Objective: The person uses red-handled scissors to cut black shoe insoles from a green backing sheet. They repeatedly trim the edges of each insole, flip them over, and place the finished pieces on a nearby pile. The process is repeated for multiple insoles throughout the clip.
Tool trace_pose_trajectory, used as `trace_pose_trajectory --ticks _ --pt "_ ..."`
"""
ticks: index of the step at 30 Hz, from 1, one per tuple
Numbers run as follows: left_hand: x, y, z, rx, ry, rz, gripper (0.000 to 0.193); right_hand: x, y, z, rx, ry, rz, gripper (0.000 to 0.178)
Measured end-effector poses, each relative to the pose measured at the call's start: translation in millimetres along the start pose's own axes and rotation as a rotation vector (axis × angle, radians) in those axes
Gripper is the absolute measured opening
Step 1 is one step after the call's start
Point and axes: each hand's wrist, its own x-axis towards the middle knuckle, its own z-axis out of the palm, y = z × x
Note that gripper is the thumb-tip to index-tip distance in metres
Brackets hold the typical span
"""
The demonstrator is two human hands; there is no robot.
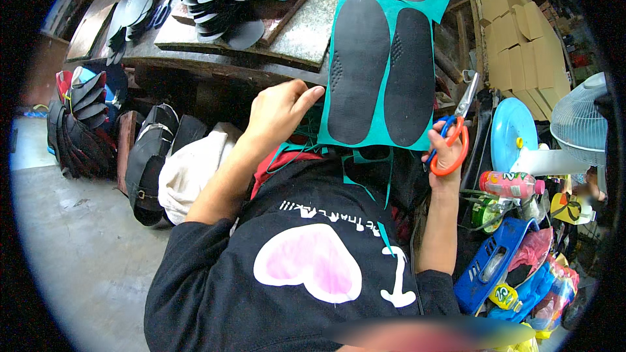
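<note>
My right hand [443, 150] is closed on a pair of scissors [459, 125] with orange and blue handles, its blades pointing up and away from me. Left of it, a teal sheet [387, 39] hangs over the table's front edge, bearing two long black insole shapes [357, 68], [409, 78]. My left hand [280, 112] is beside the sheet's left edge, fingers curled under and thumb toward the sheet. Its palm side is hidden, so anything in it does not show. Thin teal offcuts [389, 179] lie on my lap and shirt.
Stacks of black insoles [222, 10] cover the table [306, 26] at the far left, near blue-handled scissors [160, 14]. On the right are cardboard boxes [521, 45], a white fan [583, 117], a blue stool [514, 130], bottles and a blue basket [492, 264]. Bundled black pieces [81, 130] stand left.
</note>
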Motion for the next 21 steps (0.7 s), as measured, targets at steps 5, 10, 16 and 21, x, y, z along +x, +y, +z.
trace_pose_trajectory --ticks 5,10,16,21 --pt "4 4 25 -1.001 -0.372 -0.291 0.049 -10 9 16 -0.100 -0.096 0.035 0.034" --pt "16 19 8 -0.746 -0.188 0.248 0.041 -16 7 11 -0.135 -0.197 0.026 0.033" --pt "41 34 -7 -0.872 0.154 0.028 0.032 -28 -14 9 -0.254 -0.660 0.049 0.065" --pt "34 46 9 -1.001 0.228 0.045 0.027 -33 -22 26 -0.418 -0.792 0.063 0.092"
